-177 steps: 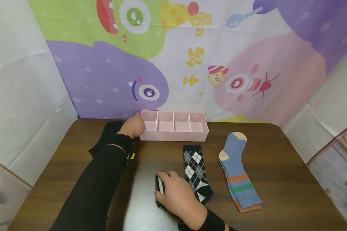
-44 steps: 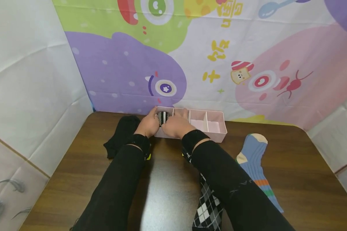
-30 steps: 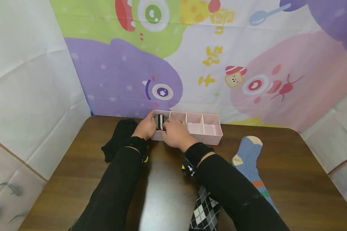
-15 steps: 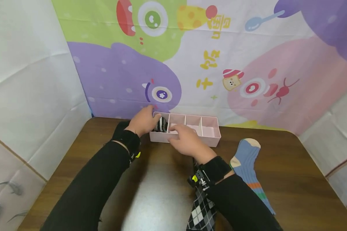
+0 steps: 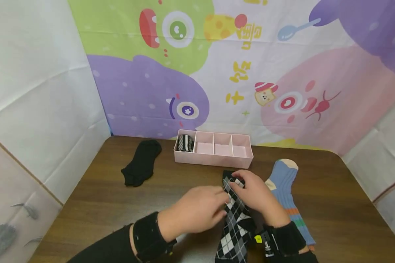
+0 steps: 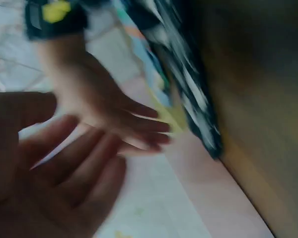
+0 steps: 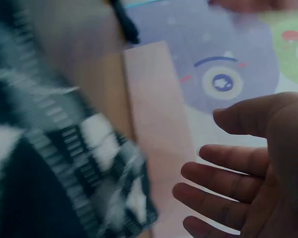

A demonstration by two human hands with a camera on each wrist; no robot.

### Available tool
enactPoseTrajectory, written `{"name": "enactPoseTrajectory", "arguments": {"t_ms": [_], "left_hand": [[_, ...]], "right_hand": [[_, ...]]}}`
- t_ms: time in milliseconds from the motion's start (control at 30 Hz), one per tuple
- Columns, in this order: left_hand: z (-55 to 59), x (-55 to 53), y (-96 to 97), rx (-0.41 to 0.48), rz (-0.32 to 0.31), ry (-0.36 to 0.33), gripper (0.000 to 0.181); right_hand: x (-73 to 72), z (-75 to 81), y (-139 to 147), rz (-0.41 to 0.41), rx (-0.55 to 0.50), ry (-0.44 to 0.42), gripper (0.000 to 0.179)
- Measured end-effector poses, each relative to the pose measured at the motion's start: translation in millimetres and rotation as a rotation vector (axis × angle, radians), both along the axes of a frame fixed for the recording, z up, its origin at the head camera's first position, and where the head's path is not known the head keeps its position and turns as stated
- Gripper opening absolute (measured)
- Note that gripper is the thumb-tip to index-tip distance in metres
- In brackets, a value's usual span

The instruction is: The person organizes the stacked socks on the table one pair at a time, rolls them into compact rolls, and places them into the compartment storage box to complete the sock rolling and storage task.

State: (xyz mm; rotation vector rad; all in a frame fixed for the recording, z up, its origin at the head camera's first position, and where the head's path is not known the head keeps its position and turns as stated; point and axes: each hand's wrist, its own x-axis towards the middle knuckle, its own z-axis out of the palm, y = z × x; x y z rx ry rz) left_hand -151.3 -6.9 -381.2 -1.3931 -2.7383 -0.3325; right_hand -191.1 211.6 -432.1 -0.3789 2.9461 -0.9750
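A black, grey and white argyle sock (image 5: 229,243) lies lengthwise on the table, its dark end toward the box. Just left of the sock is my left hand (image 5: 195,210), fingers loosely bent and holding nothing. My right hand (image 5: 258,193) hovers at the sock's upper right side; the right wrist view shows its fingers (image 7: 223,198) spread, apart from the sock. Behind stands a pink box (image 5: 214,159) divided into compartments. Its leftmost compartment holds a rolled black-and-white striped sock (image 5: 185,143). The left wrist view is blurred.
A black sock (image 5: 141,164) lies at the left of the table (image 5: 98,204). On the right, partly behind my right arm, is a blue sock (image 5: 284,184) with orange and green stripes. A cartoon-printed cloth (image 5: 217,98) hangs behind the box.
The striped sock, gripped on the table earlier, went into the leftmost compartment and was let go. Both hands have since drawn back from the box to the argyle sock.
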Motion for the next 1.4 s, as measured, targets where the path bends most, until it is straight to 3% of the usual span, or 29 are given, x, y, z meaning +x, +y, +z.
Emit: {"name": "enactPoseTrajectory", "arguments": {"t_ms": [133,200,367,500,633,1000,1200,1400], "left_hand": [[-11.4,27.1,3.2,-0.095,-0.068,-0.204,0.017],[-17.3,34.7,3.9,-0.117,-0.099,-0.253,0.021],[-38.1,45.1,9.8,-0.112,-0.194,-0.246,0.027],[-52.7,47.3,14.5,-0.119,-0.18,-0.262,0.034],[-61.0,47.5,19.6,-0.155,-0.186,-0.236,0.033],[-65.9,55.7,13.4,-0.179,-0.164,-0.208,0.025],[-65.6,56.6,2.1,-0.205,-0.121,-0.293,0.029],[-66.3,58.0,-8.4,-0.19,-0.088,-0.328,0.026]], "right_hand": [[6.8,-15.2,5.2,0.002,0.015,-0.036,0.038],[8.9,-19.8,8.2,0.029,0.048,-0.05,0.039],[11.6,-27.9,14.4,0.117,0.158,-0.111,0.051],[12.1,-32.4,12.8,0.147,0.175,-0.112,0.056],[13.6,-36.1,8.5,0.162,0.168,-0.088,0.056],[20.1,-43.1,-9.5,0.148,0.15,-0.058,0.055],[20.7,-44.6,-24.2,0.169,0.15,-0.048,0.055],[19.2,-45.8,-34.4,0.187,0.14,-0.049,0.056]]}}
